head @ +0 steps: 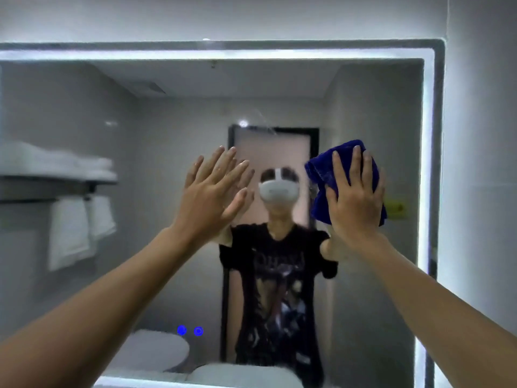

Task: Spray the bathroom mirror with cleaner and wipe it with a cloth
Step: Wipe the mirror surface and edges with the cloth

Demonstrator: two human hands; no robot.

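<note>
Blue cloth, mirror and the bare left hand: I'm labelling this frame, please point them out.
blue cloth (321, 189), head view, folds left of the hand.
mirror (363, 107), head view, bare glass upper right.
left hand (208, 198), head view, back of the hand.

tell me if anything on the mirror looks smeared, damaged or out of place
One thing stands out: a faint streak or smear on the mirror above the reflected doorway. The right hand presses the blue cloth flat on the glass lower down; the left hand is open at the glass.
</note>
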